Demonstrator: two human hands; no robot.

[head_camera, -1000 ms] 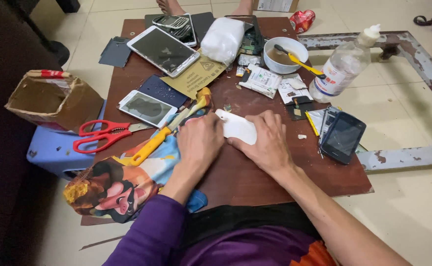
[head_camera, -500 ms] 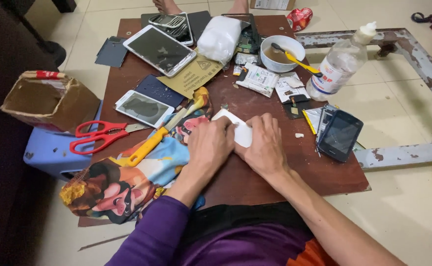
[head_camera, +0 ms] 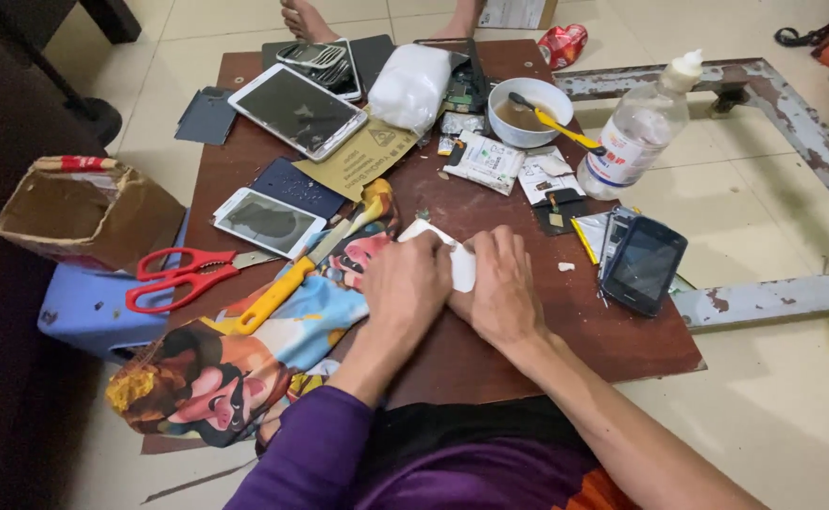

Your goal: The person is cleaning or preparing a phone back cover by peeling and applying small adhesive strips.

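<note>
Both of my hands press on a small white flat object (head_camera: 447,250), perhaps a phone cover or cloth, lying on the brown board table (head_camera: 528,349). My left hand (head_camera: 407,283) covers its left part with fingers curled over it. From the right, my right hand (head_camera: 501,288) grips its edge. Most of the white object is hidden under my fingers. Just left of my hands lies a colourful printed cloth (head_camera: 244,349) with a yellow-handled utility knife (head_camera: 277,293) on it.
On the board lie a white tablet (head_camera: 296,109), a white phone (head_camera: 268,222), a dark phone (head_camera: 643,264), a white bowl with a yellow-handled brush (head_camera: 528,111), a clear plastic bottle (head_camera: 633,137) and a white bag (head_camera: 410,85). Red scissors (head_camera: 188,274) and a cardboard box (head_camera: 84,212) lie left. Someone's bare feet (head_camera: 306,19) are beyond the table.
My hands have closed further over the white object, covering more of it. The view has shifted slightly.
</note>
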